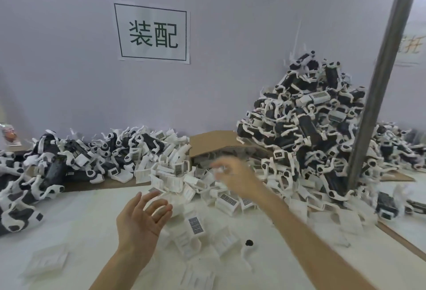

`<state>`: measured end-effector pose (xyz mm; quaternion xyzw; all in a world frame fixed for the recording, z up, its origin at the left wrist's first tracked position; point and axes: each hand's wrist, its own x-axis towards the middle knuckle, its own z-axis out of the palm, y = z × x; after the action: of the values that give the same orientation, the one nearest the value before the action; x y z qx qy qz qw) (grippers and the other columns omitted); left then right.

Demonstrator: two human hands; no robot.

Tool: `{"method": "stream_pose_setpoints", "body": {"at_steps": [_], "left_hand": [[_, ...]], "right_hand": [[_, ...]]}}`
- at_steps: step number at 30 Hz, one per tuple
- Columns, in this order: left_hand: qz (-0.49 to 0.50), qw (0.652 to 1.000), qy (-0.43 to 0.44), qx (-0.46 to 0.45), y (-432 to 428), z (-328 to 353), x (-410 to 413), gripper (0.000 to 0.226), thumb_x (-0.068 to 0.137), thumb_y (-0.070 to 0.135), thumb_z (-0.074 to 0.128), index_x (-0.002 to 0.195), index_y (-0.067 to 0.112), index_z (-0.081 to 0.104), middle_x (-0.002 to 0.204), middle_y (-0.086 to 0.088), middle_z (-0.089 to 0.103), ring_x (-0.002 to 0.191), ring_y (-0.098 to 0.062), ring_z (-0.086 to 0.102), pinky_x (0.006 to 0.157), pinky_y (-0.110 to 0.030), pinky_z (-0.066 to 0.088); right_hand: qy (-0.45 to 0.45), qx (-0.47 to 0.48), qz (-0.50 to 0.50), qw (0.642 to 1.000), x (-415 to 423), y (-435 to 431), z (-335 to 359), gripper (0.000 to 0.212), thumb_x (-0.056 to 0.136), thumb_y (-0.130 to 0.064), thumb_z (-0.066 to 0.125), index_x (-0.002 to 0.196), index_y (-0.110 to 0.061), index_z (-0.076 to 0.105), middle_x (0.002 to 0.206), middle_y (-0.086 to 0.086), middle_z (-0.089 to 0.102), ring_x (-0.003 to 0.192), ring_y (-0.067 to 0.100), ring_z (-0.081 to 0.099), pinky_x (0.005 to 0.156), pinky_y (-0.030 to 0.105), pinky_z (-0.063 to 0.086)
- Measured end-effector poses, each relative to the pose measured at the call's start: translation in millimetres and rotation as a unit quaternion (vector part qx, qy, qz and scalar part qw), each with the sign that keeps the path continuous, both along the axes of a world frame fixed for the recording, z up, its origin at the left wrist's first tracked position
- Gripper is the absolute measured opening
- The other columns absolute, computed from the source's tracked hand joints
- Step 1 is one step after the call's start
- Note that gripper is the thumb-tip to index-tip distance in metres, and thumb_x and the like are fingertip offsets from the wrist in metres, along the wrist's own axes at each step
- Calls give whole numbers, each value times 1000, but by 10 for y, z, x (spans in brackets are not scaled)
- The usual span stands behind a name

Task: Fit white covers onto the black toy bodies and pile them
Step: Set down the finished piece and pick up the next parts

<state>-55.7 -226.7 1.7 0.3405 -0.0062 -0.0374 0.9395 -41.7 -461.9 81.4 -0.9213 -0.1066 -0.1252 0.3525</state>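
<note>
so, both hands are hovering over the table (80, 220), and neither is holding a toy that shows. the left hand (143, 220) is hanging low and close to the person, palm turned inward, fingers spread and relaxed, gripping nothing. the right hand (232, 174) is reaching farther out above the heap of white covers (175, 181). it is smeared with blur, so i cannot tell whether its fingers are loose or pinching something small.

the covers are lying scattered from the middle of the table back to a cardboard flap (214, 142). the nearest cover (196, 225), the one showing a dark grille, is lying just beside the left hand on its right, between the two forearms. its long axis is pointing roughly away from the person, leaning a little to the left. the left hand is plainly the nearer one to it.

the black toy bodies (57, 169) are lying in a low heap at the left, well apart from both hands but closer to the left. the tall pile (306, 123) of covered toys is rising at the right, beside a metal pole (378, 82), on the right hand's side.

judging by this, a fresh round is starting: the left hand is looking best placed to take a body or that near cover.
</note>
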Motion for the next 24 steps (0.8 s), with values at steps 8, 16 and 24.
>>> {"method": "stream_pose_setpoints", "body": {"at_steps": [8, 16, 24], "left_hand": [[-3, 999, -18, 37, -8, 11, 13, 35, 96, 35, 49, 102, 3, 62, 75, -14, 63, 59, -28, 64, 55, -30, 57], [56, 980, 3, 193, -80, 37, -22, 19, 95, 21, 53, 92, 7, 65, 69, -11, 63, 54, -23, 59, 53, -27, 49], [25, 940, -8, 340, 55, 188, 14, 16, 99, 17, 55, 90, 9, 67, 75, -6, 72, 62, -21, 67, 57, -27, 52]], "right_hand": [[5, -123, -13, 992, -45, 25, -1131, 34, 92, -46, 61, 124, -32, 64, 142, -18, 49, 141, 5, 30, 113, 33, 17], [-58, -110, -50, 991, -93, -4, -1117, 44, 95, -51, 59, 60, -26, 48, 71, -12, 56, 89, 9, 48, 89, 34, 31], [-100, 152, -63, 981, -171, -7, -1059, 55, 92, -54, 47, 68, -9, 68, 54, -7, 54, 51, 4, 51, 55, 19, 42]]}}
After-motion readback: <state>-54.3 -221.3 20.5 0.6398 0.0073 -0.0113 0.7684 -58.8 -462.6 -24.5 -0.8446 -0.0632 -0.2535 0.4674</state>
